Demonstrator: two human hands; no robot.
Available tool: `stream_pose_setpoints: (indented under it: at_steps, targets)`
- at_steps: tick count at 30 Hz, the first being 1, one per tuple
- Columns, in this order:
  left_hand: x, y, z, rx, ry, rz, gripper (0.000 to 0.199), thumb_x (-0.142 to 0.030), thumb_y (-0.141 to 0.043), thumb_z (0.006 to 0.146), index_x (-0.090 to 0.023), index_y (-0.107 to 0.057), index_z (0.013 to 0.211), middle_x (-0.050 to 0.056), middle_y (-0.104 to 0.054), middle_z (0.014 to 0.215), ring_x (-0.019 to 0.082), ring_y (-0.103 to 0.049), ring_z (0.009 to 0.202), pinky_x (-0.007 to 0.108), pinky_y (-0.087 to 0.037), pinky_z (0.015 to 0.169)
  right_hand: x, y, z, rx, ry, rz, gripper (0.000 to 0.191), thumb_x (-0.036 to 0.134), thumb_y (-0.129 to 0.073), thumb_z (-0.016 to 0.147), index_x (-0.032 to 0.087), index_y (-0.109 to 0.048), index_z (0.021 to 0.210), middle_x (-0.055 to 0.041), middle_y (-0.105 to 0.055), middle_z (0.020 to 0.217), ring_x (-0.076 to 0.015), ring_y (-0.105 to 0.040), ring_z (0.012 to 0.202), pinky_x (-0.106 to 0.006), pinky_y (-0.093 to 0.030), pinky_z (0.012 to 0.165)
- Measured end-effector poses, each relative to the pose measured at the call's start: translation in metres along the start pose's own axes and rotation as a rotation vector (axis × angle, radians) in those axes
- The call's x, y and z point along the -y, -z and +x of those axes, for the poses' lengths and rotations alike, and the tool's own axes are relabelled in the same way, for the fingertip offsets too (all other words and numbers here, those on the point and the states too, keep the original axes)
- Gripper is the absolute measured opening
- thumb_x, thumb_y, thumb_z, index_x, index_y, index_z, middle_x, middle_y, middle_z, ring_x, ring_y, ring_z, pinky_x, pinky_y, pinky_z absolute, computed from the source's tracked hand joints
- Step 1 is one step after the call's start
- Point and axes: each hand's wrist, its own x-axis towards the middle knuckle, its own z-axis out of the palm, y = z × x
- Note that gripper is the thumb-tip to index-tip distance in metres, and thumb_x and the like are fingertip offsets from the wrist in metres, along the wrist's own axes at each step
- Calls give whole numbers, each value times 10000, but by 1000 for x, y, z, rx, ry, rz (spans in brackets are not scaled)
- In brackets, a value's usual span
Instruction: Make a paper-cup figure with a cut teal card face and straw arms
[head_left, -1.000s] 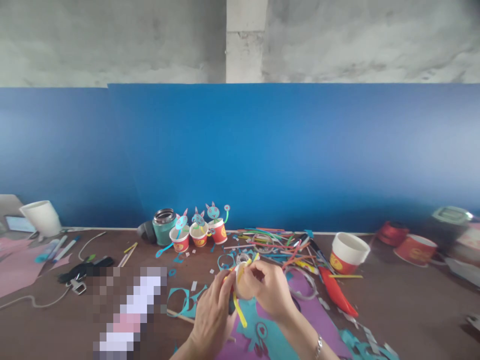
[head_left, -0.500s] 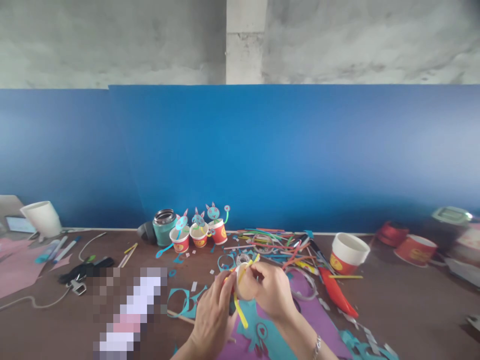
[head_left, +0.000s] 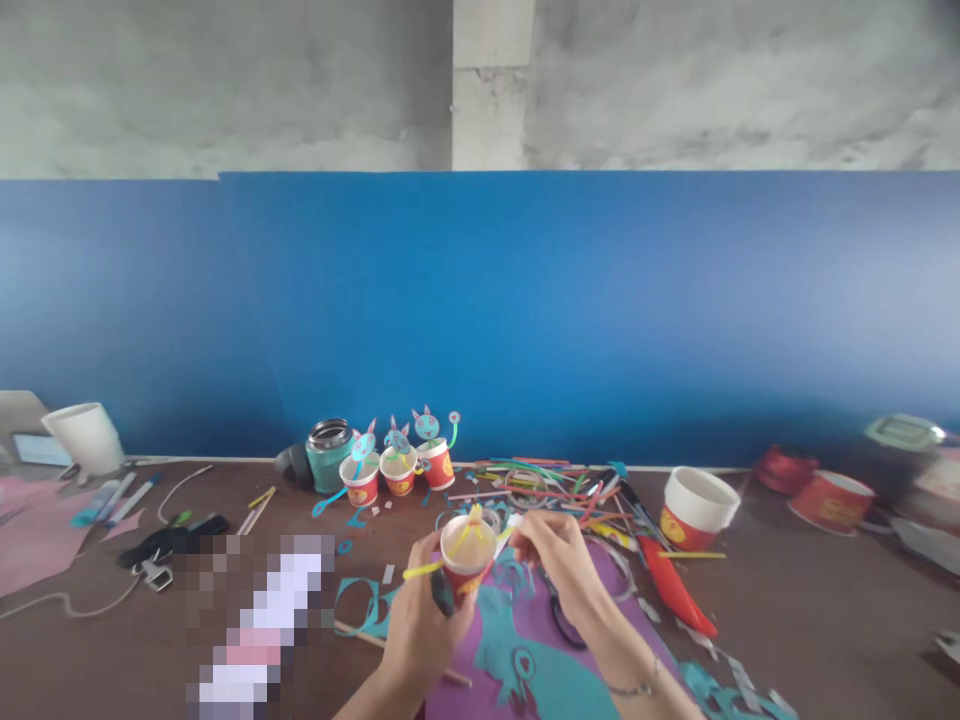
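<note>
While the left hand (head_left: 421,612) is grasping 1 red paper cup (head_left: 465,582) in the head view, the right hand (head_left: 553,550) is hovering just right of that grip, beside 1 yellow strip (head_left: 505,535); whether its fingertips are pinching the strip, I cannot tell. Squeezing harder could be denting the thin wall, while a sideways tug could be working the strip loose. Beyond the grip, 3 decorated cups (head_left: 399,482) are standing well apart, probably risking little.
</note>
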Motion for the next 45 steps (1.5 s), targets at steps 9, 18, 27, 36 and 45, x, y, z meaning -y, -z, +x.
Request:
stream_pose_setpoints:
  at_steps: [9, 18, 27, 36, 45]
  targets:
    - [4, -7, -6, 57, 94, -200, 643, -165, -633, 668, -193, -409, 1270, 113, -637, 1095, 248, -604, 1038, 386, -498, 882, -11, 21, 13, -211, 319, -417, 266, 284, -513, 761, 195, -667, 959, -67, -667, 894, -195, -608, 739, -278, -454, 636]
    - [-10, 2, -3, 287, 150, -539, 762, -179, -719, 638, -211, -395, 1328, 120, -578, 1230, 276, -527, 1148, 398, -415, 984, -2, 3, 2, 93, 370, -273, 161, 244, -553, 809, 186, -657, 701, -41, -657, 802, -182, -604, 801, -267, -447, 747]
    - [-11, -5, 10, 214, 352, -713, 640, -337, -761, 648, -183, -491, 1207, 123, -587, 1204, 270, -560, 1096, 367, -436, 933, -12, 1, 4, 62, 308, -382, 235, 247, -498, 818, 190, -700, 923, -62, -695, 814, -194, -622, 726, -266, -458, 661]
    - [-31, -9, 16, 52, 445, -320, 626, -432, -706, 612, -205, -459, 1140, 38, -674, 859, 237, -666, 734, 338, -513, 637, -10, 3, 0, 123, 183, -268, 191, 174, -513, 712, 200, -516, 901, 32, -612, 641, -143, -566, 567, -227, -428, 557]
    - [-40, -11, 8, 82, 464, -159, 436, -337, -621, 679, -238, -408, 1047, 57, -671, 915, 248, -676, 813, 305, -479, 655, 4, -24, -23, 126, 306, -534, 97, 124, -601, 618, 196, -569, 561, -64, -634, 891, -251, -562, 936, -344, -417, 843]
